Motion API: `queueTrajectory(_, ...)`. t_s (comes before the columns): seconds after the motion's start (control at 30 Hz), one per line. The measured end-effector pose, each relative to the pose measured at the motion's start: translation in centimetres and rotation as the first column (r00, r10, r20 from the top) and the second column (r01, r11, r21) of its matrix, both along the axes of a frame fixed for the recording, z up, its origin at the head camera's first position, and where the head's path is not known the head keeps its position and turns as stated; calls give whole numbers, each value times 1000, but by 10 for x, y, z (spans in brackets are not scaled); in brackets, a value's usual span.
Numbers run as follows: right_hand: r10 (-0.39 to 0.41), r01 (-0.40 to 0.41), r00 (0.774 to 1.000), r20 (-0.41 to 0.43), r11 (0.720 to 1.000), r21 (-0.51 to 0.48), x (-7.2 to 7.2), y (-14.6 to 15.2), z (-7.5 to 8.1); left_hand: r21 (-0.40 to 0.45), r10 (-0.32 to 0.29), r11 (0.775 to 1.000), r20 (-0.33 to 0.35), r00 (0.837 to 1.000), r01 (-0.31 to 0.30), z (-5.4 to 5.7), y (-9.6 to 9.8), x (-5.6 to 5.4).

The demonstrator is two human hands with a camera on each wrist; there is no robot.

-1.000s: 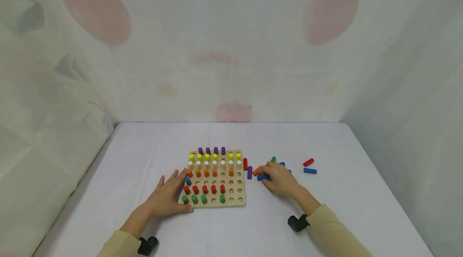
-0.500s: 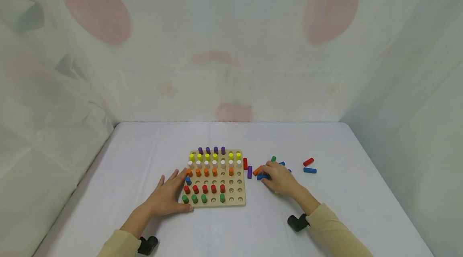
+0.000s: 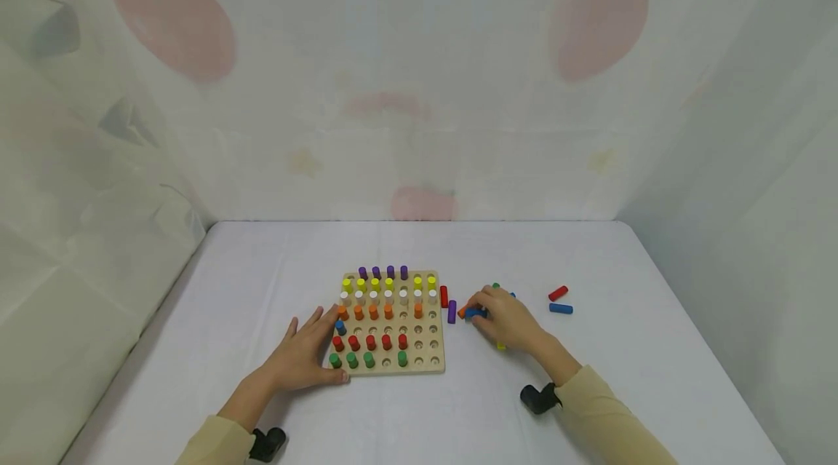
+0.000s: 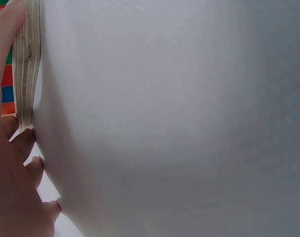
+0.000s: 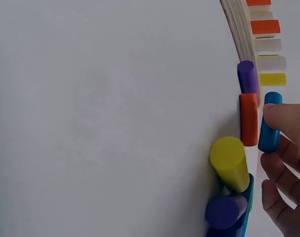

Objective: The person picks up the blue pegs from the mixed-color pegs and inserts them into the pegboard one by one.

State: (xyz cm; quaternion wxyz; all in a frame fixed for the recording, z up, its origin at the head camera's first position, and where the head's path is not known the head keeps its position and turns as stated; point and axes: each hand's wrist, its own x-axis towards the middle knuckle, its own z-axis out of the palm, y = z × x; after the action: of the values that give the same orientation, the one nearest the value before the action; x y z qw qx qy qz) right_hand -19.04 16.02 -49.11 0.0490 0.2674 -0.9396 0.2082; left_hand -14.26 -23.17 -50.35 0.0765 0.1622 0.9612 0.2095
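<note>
A wooden pegboard (image 3: 425, 367) stands on the white table with rows of coloured pegs upright in its holes. My left hand (image 3: 302, 356) lies along its left side, fingers spread and straight, the thumb at the near-left corner; in the left wrist view the thumb crosses the board's layered edge (image 4: 28, 54). To the right of the board, my right hand (image 3: 511, 319) pinches a blue peg (image 5: 271, 131) between thumb and fingers. Just past that peg are an orange peg (image 5: 248, 121) and a purple peg (image 5: 247, 76). The right hand partly covers the loose pegs beneath it.
A red peg (image 3: 444, 297) and a purple peg (image 3: 452, 312) lie by the board's right edge. Farther right are another red peg (image 3: 559, 294) and a blue peg (image 3: 561, 309). A yellow peg (image 5: 229, 158) sits under the right hand. White printed cloth (image 3: 419, 145) hangs behind the table.
My right hand has shifted slightly up and away, and the blue peg in its fingers has moved with it. A yellow peg shows more below the hand. The left hand stays put.
</note>
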Motion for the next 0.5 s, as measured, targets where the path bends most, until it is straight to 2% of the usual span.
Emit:
queueTrajectory(0.3, -11, 12, 1000, 19, 999, -48, -7, -6, 5, 1, 2, 1000, -3, 1000, -2, -1, 0, -1)
queueTrajectory(0.5, 26, -25, 1000, 11, 996, -82, -9, -14, 12, -1, 6, 1000, -6, 1000, -6, -2, 0, -1)
